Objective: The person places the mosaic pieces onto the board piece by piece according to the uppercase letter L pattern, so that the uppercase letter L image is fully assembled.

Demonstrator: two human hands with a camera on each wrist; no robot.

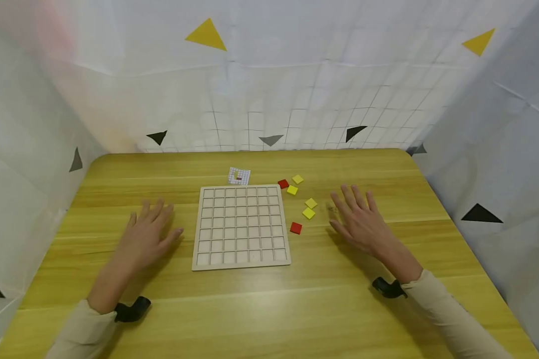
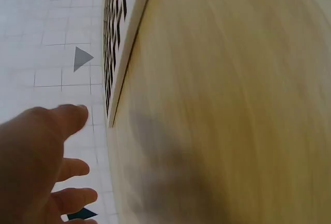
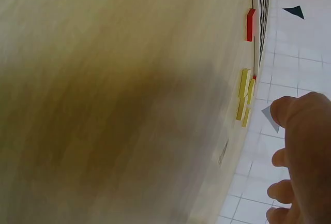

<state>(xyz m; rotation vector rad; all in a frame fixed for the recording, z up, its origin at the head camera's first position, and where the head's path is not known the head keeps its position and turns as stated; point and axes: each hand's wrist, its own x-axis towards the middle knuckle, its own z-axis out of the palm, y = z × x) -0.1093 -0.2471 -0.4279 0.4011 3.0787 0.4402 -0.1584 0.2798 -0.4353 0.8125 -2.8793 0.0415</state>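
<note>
In the head view a pale wooden grid board lies flat on the table, its square cells bare. My left hand is held to the left of it, fingers spread, with nothing in it. To the board's right are two red square tiles and several yellow square tiles. My right hand is right of these tiles, fingers spread and holding nothing. The left wrist view shows the left hand above its shadow, near the board's edge. In the right wrist view the right hand appears beyond the tiles.
A small card printed with a grid and some coloured squares lies just behind the board. The wood-grain table runs up to white sheeting at the back and sides, marked with yellow, grey and black triangles.
</note>
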